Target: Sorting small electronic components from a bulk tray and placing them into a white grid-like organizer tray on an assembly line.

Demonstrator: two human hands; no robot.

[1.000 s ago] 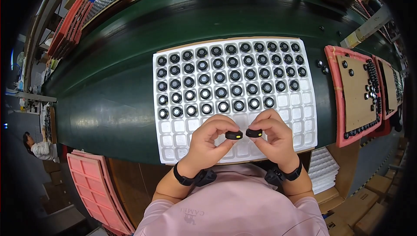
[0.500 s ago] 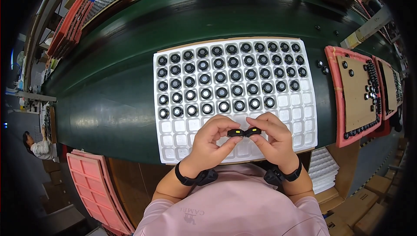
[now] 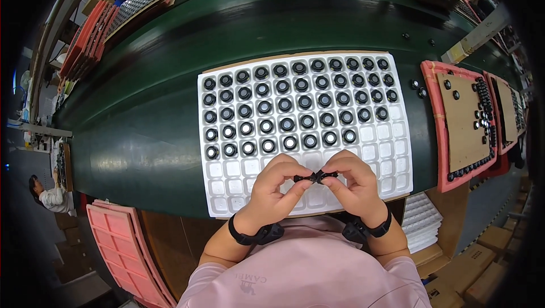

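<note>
My left hand [image 3: 277,186] pinches a small black round part [image 3: 302,178] between thumb and fingers. My right hand [image 3: 356,186] grips a second black part [image 3: 328,176] the same way. The two parts meet or nearly meet edge to edge above the near half of a white moulded tray [image 3: 227,205]; fingers cover much of both. Black round parts with silvery centres, like this one [image 3: 307,121], fill most of the tray's far rows. The pockets below my hands and along the near side hold nothing. A black band circles each wrist.
The tray lies on a dark green belt [image 3: 125,149]. On the right, a pink tray [image 3: 430,104] bears cardboard [image 3: 462,123] and several black parts. Pink trays [image 3: 119,240] lean at the lower left; stacked white trays [image 3: 421,223] stand lower right. A person [image 3: 52,194] works far left.
Both hands have tilted the two black parts, so their yellow marks no longer show. The hands stay close together at about the same place over the tray.
</note>
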